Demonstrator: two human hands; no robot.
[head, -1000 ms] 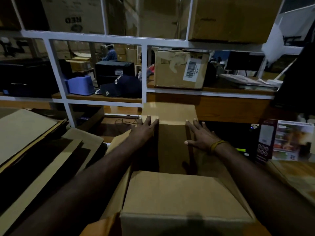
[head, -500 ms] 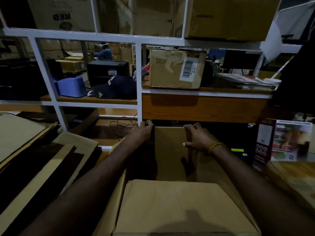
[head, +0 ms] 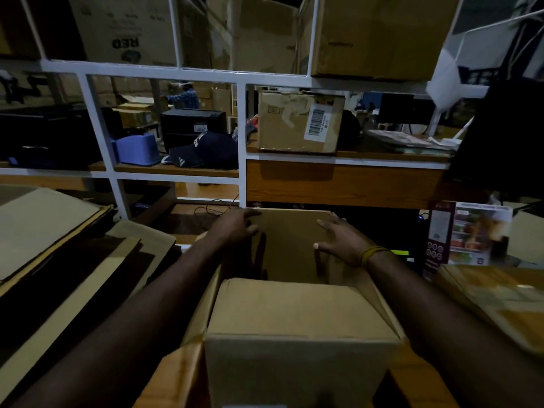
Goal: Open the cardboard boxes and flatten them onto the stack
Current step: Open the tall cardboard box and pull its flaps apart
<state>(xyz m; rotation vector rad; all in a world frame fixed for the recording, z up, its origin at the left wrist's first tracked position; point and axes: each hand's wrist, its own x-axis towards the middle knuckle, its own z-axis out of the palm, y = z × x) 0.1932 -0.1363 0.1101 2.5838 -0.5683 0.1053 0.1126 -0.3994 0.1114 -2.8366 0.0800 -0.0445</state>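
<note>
A brown cardboard box stands open right in front of me, its near flap lying level towards me. The far panel rises upright between my hands. My left hand grips that panel's left edge, fingers curled over its top corner. My right hand, with a yellow band at the wrist, holds the right edge, thumb on the inner face. Flattened cardboard sheets are stacked at the left.
A white-framed shelf stands close behind the box, holding a labelled carton, a dark cap and a blue tub. A printed retail box stands at the right, with more flat cardboard beside it.
The far flap that stood up beyond my fingers has dropped out of sight. Both hands have shifted from lying flat on the panel to gripping its top corners.
</note>
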